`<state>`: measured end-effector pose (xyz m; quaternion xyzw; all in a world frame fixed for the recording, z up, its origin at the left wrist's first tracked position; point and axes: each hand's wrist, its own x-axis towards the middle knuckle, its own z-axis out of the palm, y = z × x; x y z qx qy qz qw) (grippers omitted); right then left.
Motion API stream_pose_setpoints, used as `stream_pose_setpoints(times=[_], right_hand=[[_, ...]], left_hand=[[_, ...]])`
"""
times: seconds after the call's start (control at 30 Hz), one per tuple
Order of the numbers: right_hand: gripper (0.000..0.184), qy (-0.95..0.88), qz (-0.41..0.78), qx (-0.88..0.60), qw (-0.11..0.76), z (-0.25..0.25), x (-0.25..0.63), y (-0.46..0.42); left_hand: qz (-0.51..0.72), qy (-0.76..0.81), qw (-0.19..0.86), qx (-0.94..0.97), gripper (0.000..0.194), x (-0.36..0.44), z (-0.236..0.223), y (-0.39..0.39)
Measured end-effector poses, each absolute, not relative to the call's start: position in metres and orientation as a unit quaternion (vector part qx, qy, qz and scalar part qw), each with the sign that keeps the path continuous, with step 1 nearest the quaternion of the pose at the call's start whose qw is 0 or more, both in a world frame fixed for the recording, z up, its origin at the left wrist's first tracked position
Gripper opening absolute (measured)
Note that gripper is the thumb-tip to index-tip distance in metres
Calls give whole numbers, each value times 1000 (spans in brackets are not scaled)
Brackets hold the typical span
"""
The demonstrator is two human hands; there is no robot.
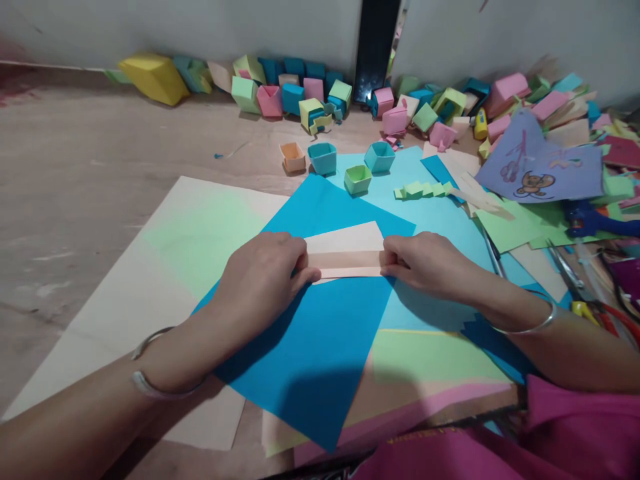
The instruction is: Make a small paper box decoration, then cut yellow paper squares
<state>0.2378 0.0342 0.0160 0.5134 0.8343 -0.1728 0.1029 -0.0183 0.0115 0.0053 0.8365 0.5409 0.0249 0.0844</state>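
A pale peach sheet of paper (347, 260) with a folded strip along its near edge is stretched between my two hands. My left hand (267, 270) pinches its left end between thumb and fingers. At the right end, my right hand (420, 260) grips the fold in the same way. Beneath the peach paper lies a blue sheet (310, 340), turned at an angle. The blue sheet overlaps a large cream sheet (200, 333) on the left and a light-blue sheet (445, 307) on the right.
Small open paper boxes, one orange (293, 157) and one green (357, 179), stand beyond the sheets. Several folded paper boxes (293, 99) line the wall. Scissors (570, 270), a glue gun (595, 219) and a purple drawn-on paper (543, 163) lie at right.
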Motion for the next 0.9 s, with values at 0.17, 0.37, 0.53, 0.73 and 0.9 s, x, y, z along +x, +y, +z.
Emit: stream_pose_setpoints(times=[0.17,0.37,0.53,0.73,0.9], right_hand=[[15,852,-103,497,131,21,231,23],[15,887,-25,437,149,21,228,8],[16,902,6,407,145,26,225,2],[19,940,107,318,58,20,223,-10],[17,952,139,270,44,9,228,-18]], left_hand=[[32,389,33,920,24,-8,5,1],[-63,313,-3,948,28,-2,11,-4],[-87,309,-36,946,34,4,12,-9],[-54,314,-53,946,37,11,7,-11],[-12,354,-23,935,28,8,10,-9]])
